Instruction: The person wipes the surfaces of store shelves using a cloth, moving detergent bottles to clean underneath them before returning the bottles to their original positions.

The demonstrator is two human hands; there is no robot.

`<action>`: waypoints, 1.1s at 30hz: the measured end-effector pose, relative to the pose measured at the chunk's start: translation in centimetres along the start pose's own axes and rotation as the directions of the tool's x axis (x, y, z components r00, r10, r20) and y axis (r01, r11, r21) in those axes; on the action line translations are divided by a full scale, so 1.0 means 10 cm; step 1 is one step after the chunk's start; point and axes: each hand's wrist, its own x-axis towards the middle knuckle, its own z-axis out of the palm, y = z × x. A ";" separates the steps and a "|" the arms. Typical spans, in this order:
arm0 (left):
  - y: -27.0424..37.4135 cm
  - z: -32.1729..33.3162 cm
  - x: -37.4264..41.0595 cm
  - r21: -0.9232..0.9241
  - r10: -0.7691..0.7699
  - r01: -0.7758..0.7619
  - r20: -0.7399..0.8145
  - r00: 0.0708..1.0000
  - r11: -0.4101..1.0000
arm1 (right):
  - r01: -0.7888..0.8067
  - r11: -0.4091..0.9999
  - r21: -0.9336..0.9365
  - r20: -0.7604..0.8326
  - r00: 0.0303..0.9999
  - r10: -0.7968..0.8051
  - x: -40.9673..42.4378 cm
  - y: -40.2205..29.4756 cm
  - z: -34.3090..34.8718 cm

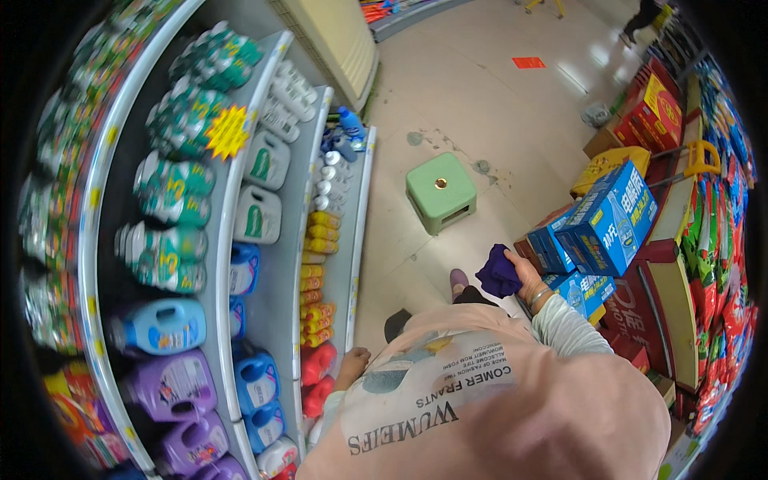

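Observation:
My right hand grips a bunched dark purple cloth, held out over the floor beside stacked blue drink cartons. A bracelet circles that wrist. My left hand hangs low beside the front edge of the bottom shelf, close to red bottles; its fingers are small in the picture and partly hidden. Ahead on the tiled floor stands a green plastic stool with a hole in its seat.
Shelves at left bear purple detergent jugs, white jugs and yellow bottles. On the right, blue cartons stand by a handcart's yellow handle and bagged goods. A red sheet lies on the floor; another person's leg shows far off.

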 end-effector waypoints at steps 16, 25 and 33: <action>1.66 -0.25 1.46 0.261 0.151 -0.155 0.033 0.988 0.953 | 0.060 0.986 0.158 -0.071 0.996 -0.049 0.49 -1.15 0.24; 1.57 -0.55 1.72 0.359 0.115 -0.099 -0.025 0.993 0.928 | 0.087 0.994 -0.060 0.027 0.996 -0.086 1.11 -2.14 1.19; 1.75 0.03 1.91 -0.129 -0.251 0.218 -0.364 0.897 0.967 | -0.090 0.942 -0.324 0.210 0.964 0.164 2.28 -3.09 2.02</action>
